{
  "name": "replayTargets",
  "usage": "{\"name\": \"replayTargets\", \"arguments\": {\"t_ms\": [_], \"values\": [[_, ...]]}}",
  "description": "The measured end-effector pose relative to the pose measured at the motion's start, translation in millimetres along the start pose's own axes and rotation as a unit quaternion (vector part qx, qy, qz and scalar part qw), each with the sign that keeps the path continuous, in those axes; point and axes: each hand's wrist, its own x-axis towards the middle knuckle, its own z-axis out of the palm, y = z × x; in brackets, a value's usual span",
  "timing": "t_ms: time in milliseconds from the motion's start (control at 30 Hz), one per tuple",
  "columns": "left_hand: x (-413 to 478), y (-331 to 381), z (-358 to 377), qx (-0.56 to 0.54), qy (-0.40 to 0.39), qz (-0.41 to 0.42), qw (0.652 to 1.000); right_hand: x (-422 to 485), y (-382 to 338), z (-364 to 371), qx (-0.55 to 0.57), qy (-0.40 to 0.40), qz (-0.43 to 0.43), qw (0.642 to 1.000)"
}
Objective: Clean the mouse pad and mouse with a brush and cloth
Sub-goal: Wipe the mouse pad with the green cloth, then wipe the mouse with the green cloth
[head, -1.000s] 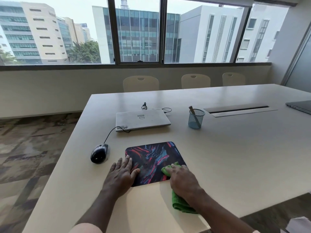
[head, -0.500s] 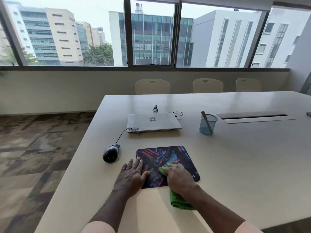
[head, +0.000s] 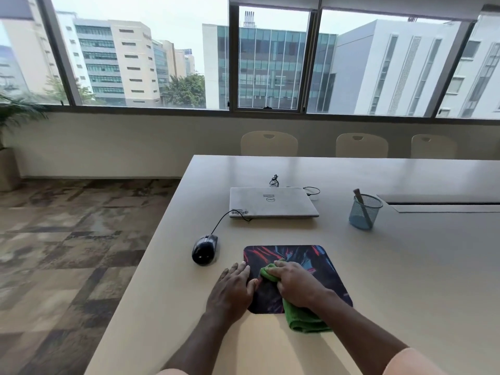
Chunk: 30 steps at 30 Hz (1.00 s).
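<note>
On the pale surface (head: 411,272), the black wired mouse (head: 204,249) sits apart from the mouse pad's left edge, its cable running back to a closed laptop (head: 273,203). The left hand (head: 234,289) lies flat with fingers straight and close together, its thumb side resting on the left edge of the mouse pad (head: 323,269). On the pad, the right hand (head: 296,284) curls its fingers over a green cloth (head: 304,319) and presses it down; the cloth trails off the pad's near edge. Farther right, the brush (head: 360,203) leans in a blue mesh cup (head: 365,215).
</note>
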Motion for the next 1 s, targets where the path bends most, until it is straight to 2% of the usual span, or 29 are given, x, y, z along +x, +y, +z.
{"name": "replayTargets", "arguments": {"t_ms": [200,233,300,400,500,567,633,833,1000], "values": [[0,0,-3,-0.013,0.014,0.012,1.0,15,-4,-8,0.022,0.022,-0.026,0.999],[-2,1,-4,-0.031,0.037,0.012,0.999,17,-5,-9,0.023,0.031,-0.024,0.999],[-8,1,-8,-0.06,0.138,-0.005,0.989,22,-8,-6,0.027,0.033,-0.011,0.999],[-15,-8,-18,-0.059,0.287,-0.054,0.955,26,-6,1,-0.004,0.006,0.021,1.0],[-11,-32,-33,-0.066,0.351,-0.13,0.925,28,-3,8,-0.019,0.016,0.04,0.999],[-7,-49,-42,-0.084,0.335,-0.172,0.923,31,-4,9,-0.015,0.046,0.036,0.998],[-1,-62,-46,-0.103,0.276,-0.209,0.932,35,-6,6,-0.016,0.073,0.024,0.997],[21,-74,-41,-0.043,0.189,-0.257,0.947,63,-29,-15,0.018,0.14,-0.024,0.99],[28,-76,-39,-0.007,0.165,-0.255,0.953,105,-70,-36,0.011,0.124,-0.067,0.99]]}}
